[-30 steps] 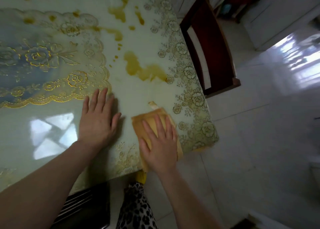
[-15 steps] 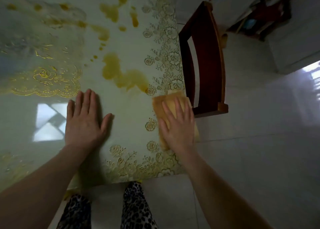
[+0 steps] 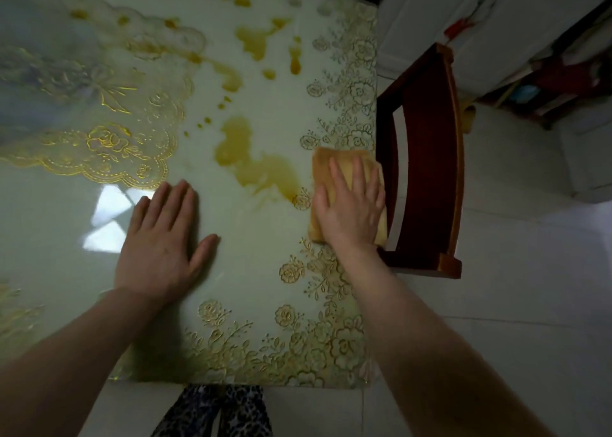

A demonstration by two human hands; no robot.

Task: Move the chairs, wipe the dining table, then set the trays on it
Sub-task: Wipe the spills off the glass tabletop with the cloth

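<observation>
Your right hand (image 3: 351, 204) lies flat on a folded yellow cloth (image 3: 344, 165), fingers straight and a little spread, pressing it down at the right edge of the surface (image 3: 258, 271); the cloth shows beyond your fingertips and along both sides of your palm. Your left hand (image 3: 162, 238) rests palm down on bare surface well to the left of the cloth, fingers extended and together, thumb angled out to the right, holding nothing. Between your two hands, and reaching up from there, sits a large amber spill (image 3: 258, 168), its lower right tail ending just beside the cloth's left edge. Smaller amber blotches and drops (image 3: 255, 39) scatter farther up the surface toward the far side. The surface is pale and glossy under a clear cover with gold floral lace print along the right and near edges and a scalloped gold panel (image 3: 99, 138) at the left; a bright window reflection (image 3: 106, 218) shows just left of your left hand. A dark red wooden chair (image 3: 427, 158) stands just beside the right edge of the surface, right next to the cloth, its back seen from above. Below the near edge, leopard-print trousers (image 3: 215, 410) show over white floor tiles (image 3: 513, 304). Cluttered shelves (image 3: 556, 72) sit at the upper right, too blurred to make out.
</observation>
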